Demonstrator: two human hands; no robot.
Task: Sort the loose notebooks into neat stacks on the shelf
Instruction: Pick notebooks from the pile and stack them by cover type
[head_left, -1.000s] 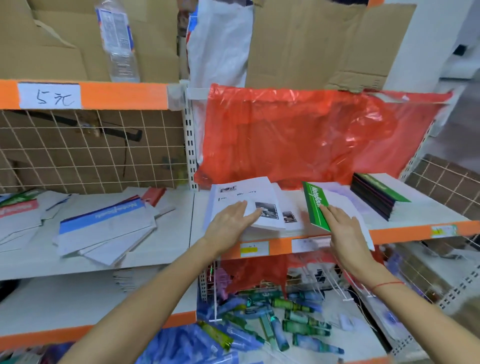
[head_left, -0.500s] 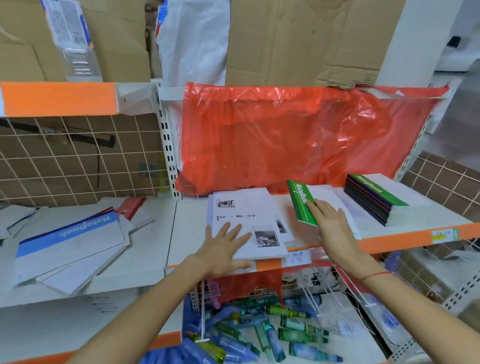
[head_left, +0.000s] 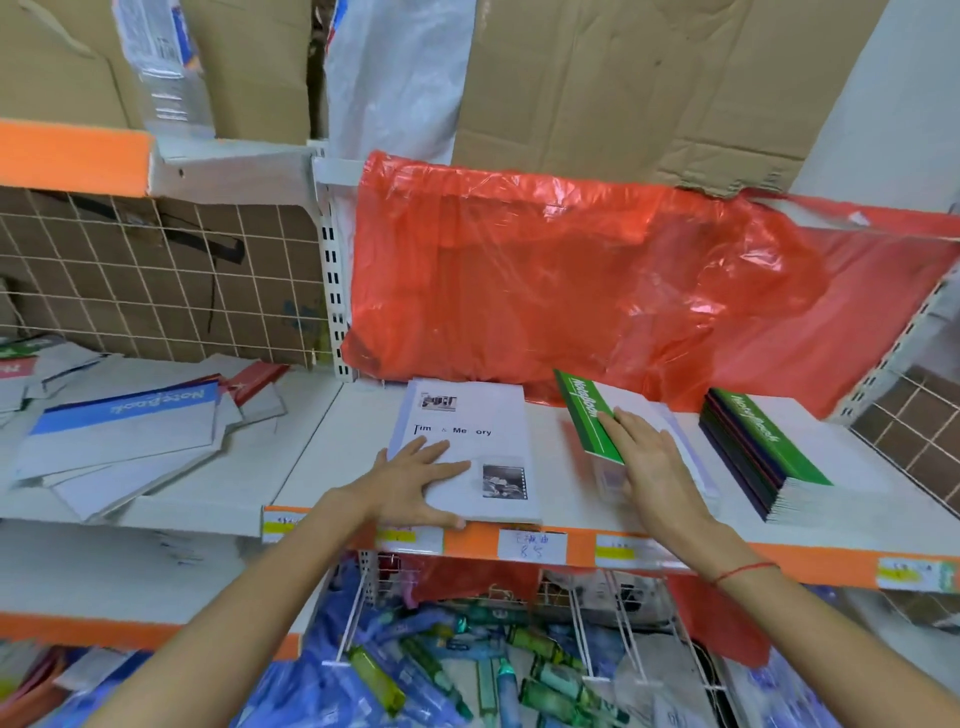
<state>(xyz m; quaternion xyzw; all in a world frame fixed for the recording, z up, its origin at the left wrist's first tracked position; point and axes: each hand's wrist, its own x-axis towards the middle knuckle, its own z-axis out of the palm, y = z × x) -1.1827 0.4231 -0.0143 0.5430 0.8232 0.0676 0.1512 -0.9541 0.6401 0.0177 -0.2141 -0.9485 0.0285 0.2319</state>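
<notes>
A stack of white "Time & Memory" notebooks (head_left: 485, 415) lies squared at the shelf's (head_left: 332, 457) front edge. My left hand (head_left: 415, 480) rests flat on its lower left corner, thumb along the front edge. To the right lies a green-and-white notebook stack (head_left: 587, 410), and my right hand (head_left: 647, 460) presses flat on it with straight fingers. Further right sits a neat stack with a green "Notebook" cover (head_left: 763, 447). Loose blue, white and red notebooks (head_left: 124, 436) lie scattered on the left shelf section.
A red plastic sheet (head_left: 597, 280) hangs behind the shelf. Cardboard (head_left: 649, 78) and a white bag stand above. A wire grid (head_left: 156, 275) backs the left section. Below, a wire basket holds several green and blue bottles (head_left: 467, 670).
My left hand slid the white stack back and straightened it on the shelf. My right hand stayed flat on the green-and-white stack. The view moved closer.
</notes>
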